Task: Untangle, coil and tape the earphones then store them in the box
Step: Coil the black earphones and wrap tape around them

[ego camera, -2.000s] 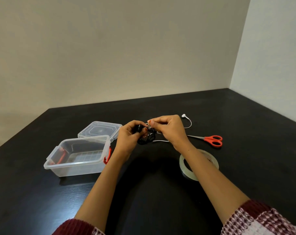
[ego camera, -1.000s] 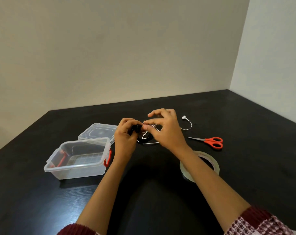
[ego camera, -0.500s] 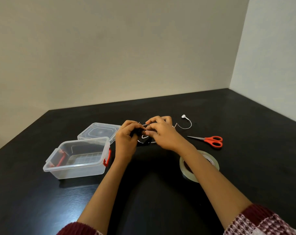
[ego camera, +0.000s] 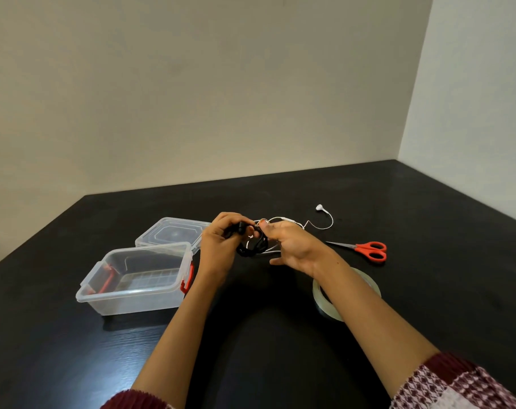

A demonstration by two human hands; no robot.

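Note:
A tangle of black earphones [ego camera: 252, 246] and white earphones [ego camera: 324, 222] hangs between my hands above the black table [ego camera: 428, 202]. My left hand [ego camera: 220, 242] pinches the black cable bundle. My right hand [ego camera: 292, 245] pinches the white cable at the knot, palm turned up. One white earbud [ego camera: 319, 207] lies on the table behind my right hand. A clear open box [ego camera: 135, 278] with red clips stands at the left, its lid [ego camera: 171, 233] lying behind it. A roll of clear tape [ego camera: 347, 293] rests under my right forearm.
Red-handled scissors [ego camera: 369, 249] lie on the table to the right of my hands. Walls meet in a corner at the table's far right. The table's left edge runs diagonally past the box.
My right hand has turned palm up and shifted slightly right, pulling white cable out of the tangle. The left hand stays on the black bundle.

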